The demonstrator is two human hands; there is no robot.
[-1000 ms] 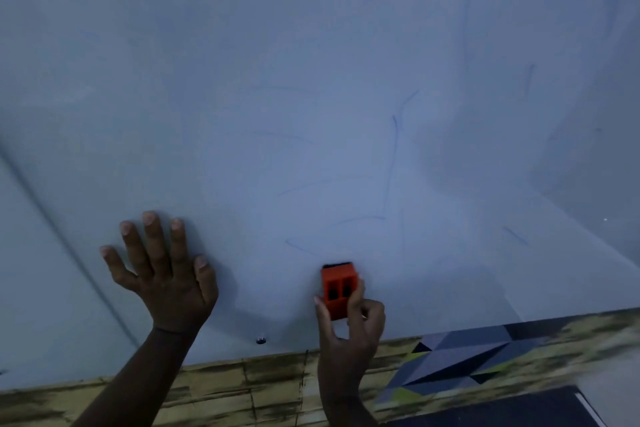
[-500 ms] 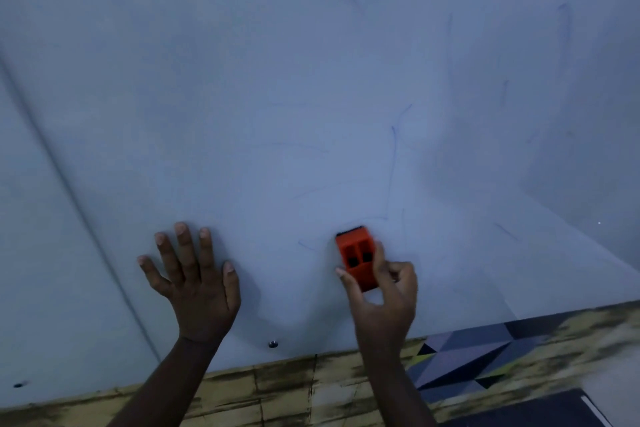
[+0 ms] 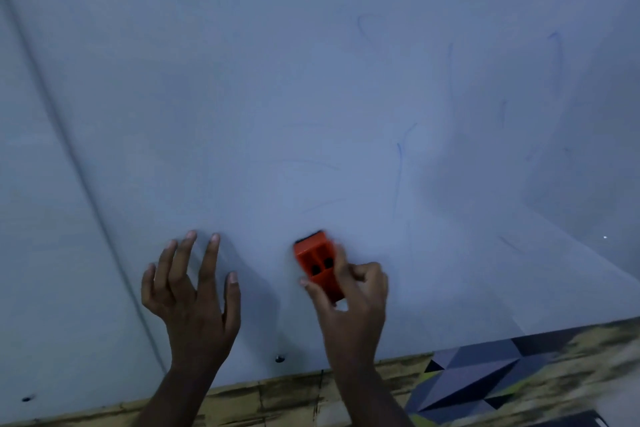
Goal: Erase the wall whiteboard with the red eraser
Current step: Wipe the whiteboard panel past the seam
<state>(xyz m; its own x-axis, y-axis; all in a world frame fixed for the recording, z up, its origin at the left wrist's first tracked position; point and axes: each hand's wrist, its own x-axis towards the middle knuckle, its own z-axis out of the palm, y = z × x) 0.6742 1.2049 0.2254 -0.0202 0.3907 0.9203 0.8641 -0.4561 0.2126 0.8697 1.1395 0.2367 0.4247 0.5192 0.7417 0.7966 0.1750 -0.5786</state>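
A pale whiteboard (image 3: 311, 80) with faint blue marks fills the view. The left hand (image 3: 194, 302) rests spread against it low down. Just right, the right hand (image 3: 349, 302) pinches the red eraser (image 3: 317, 262) on the board

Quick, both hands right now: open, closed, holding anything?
Left hand: open, fingers spread by the whiteboard, holding nothing.
Right hand: closed on the red eraser.

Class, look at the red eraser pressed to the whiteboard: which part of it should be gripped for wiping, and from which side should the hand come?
Grip the red eraser by its two long side walls, coming from below, as the right hand does. Its dark pad faces the whiteboard, so only the ribbed plastic back and sides are free. That grip probably lets the palm push it flat. The left hand is spread beside it.
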